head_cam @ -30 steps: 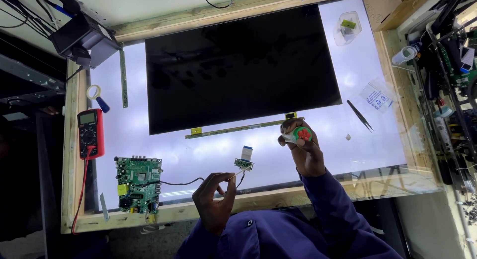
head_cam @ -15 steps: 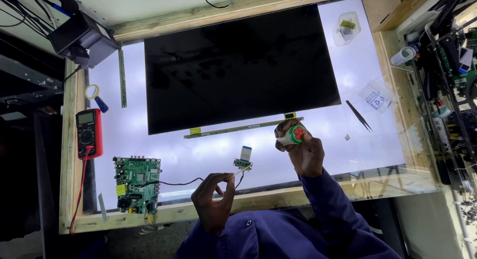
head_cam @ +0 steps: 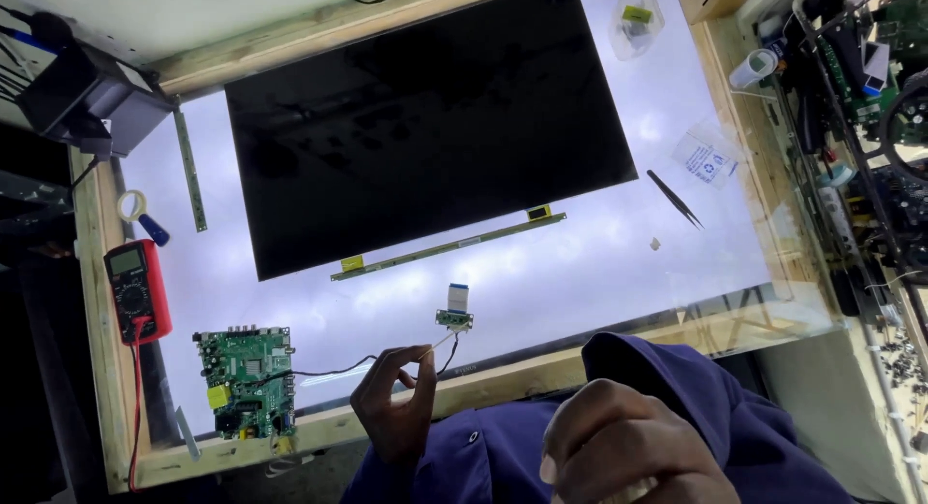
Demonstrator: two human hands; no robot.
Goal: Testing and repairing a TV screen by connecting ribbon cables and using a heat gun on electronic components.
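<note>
My left hand (head_cam: 391, 407) is near the table's front edge and pinches a thin pale wire between thumb and fingers. The wire runs up to a small green connector board (head_cam: 454, 318) with a short flat ribbon, lying on the lit white table (head_cam: 599, 272). A black cable joins that small board to a green main circuit board (head_cam: 244, 380) at the front left. My right hand (head_cam: 619, 446) is raised close to the camera with its fingers curled shut; only a pale bit of what it holds shows at the bottom edge. A large dark display panel (head_cam: 425, 117) lies beyond.
A narrow strip board (head_cam: 449, 245) lies along the panel's near edge. A red multimeter (head_cam: 138, 289) sits on the left wooden frame. Black tweezers (head_cam: 675, 199) and a clear plastic bag (head_cam: 709, 158) are at the right. Cluttered shelves with boards and cables stand at the far right (head_cam: 870, 127).
My right hand, which held a small red, green and white round object over the table, has drawn back towards the camera. The view has shifted closer. My left hand keeps its pinch.
</note>
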